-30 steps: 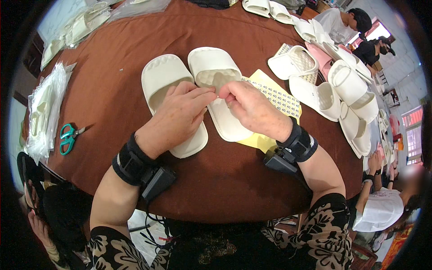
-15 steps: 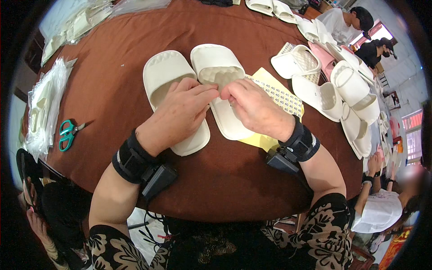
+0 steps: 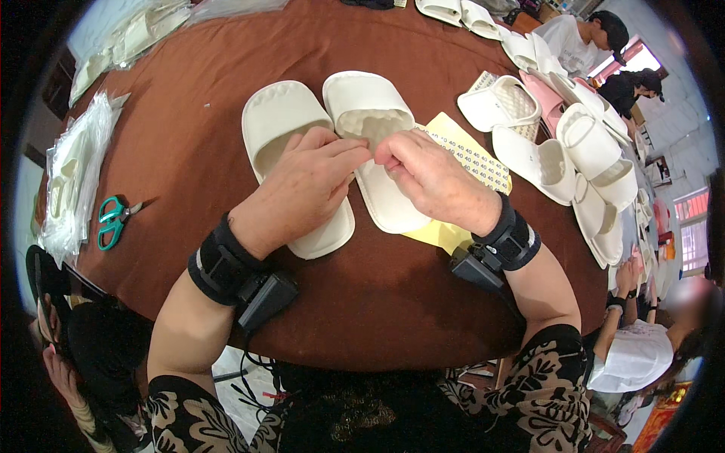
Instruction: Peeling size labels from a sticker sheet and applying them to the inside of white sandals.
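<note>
Two off-white slippers, a left one [image 3: 283, 106] and a right one [image 3: 364, 87], lie side by side before me with their toes pointing away. Above the gap between them, my left hand [image 3: 306, 185] is closed in a pinch, its wrist over the left slipper. My right hand [image 3: 438, 181] pinches too, over the right slipper's footbed, its fingertips close to those of the left. Whatever the fingertips hold is too small or hidden to make out. Partly beneath my right hand is a yellow-backed sheet of small printed labels [image 3: 483, 162].
Teal-handled scissors [image 3: 111, 223] lie at the left, beside slippers in clear plastic bags [image 3: 69, 181]. More bagged slippers [image 3: 143, 34] are at the far left. White slippers [image 3: 593, 140] and a pink slipper [image 3: 542, 94] crowd the right edge. Other people sit around the brown-covered table [image 3: 196, 166].
My hands stay nearly in place, fingertips still close together. The right hand's fingers have curled slightly. The whole view has shifted a little.
</note>
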